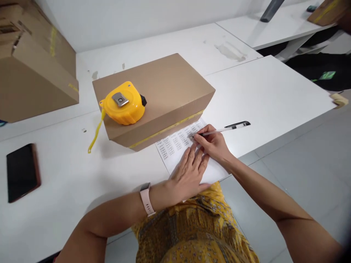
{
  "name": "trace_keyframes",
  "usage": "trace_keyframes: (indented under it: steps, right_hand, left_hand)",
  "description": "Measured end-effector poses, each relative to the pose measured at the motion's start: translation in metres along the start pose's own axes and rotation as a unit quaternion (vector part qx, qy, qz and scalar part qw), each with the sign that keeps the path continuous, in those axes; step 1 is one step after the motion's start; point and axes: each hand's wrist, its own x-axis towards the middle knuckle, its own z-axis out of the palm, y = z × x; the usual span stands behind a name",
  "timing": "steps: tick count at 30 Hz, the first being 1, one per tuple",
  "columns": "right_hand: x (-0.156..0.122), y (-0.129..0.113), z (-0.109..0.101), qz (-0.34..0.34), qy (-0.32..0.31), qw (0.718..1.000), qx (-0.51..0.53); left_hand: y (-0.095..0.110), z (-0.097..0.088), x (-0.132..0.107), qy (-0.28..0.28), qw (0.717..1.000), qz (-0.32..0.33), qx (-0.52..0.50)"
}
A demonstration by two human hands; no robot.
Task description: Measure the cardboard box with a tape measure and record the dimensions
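My right hand (214, 143) is closed around a clear pen with a black cap (227, 128), its tip at the handwritten lines on a white sheet of paper (175, 155). Flat on the lower part of the sheet lies my left hand (189, 171), fingers stretched out close to the right hand; a pink-banded watch (147, 199) is on that wrist. Just beyond the paper stands a closed brown cardboard box (161, 87) with yellow tape along its side. On top of the box rests a yellow tape measure (123, 103) with a strap hanging down.
A phone (23, 171) with a dark screen lies at the left of the white table (68, 168). Larger cardboard boxes (38, 73) stand at the back left. A grey cylinder (271, 10) and another box (326, 12) are at the far right, near a partly visible person in dark clothing.
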Motion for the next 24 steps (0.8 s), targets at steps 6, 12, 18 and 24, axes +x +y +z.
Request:
trace_keyframes:
  steps: [6, 12, 18, 24]
  right_hand:
    - [0.002, 0.003, 0.004, -0.04, 0.041, 0.998, -0.037]
    - [0.007, 0.002, -0.004, -0.05, -0.013, 0.997, -0.064]
    - [0.014, 0.007, -0.01, -0.079, -0.048, 0.994, -0.058]
    - [0.014, 0.008, -0.008, -0.096, -0.071, 0.991, -0.064]
  left_hand:
    - [0.002, -0.005, -0.002, -0.001, 0.999, -0.02, 0.039]
    - [0.004, -0.009, -0.002, 0.02, 0.998, -0.023, 0.051]
    - [0.007, -0.003, 0.002, 0.021, 0.998, -0.032, 0.049]
    - [0.008, -0.004, 0.001, 0.027, 0.997, -0.032, 0.058]
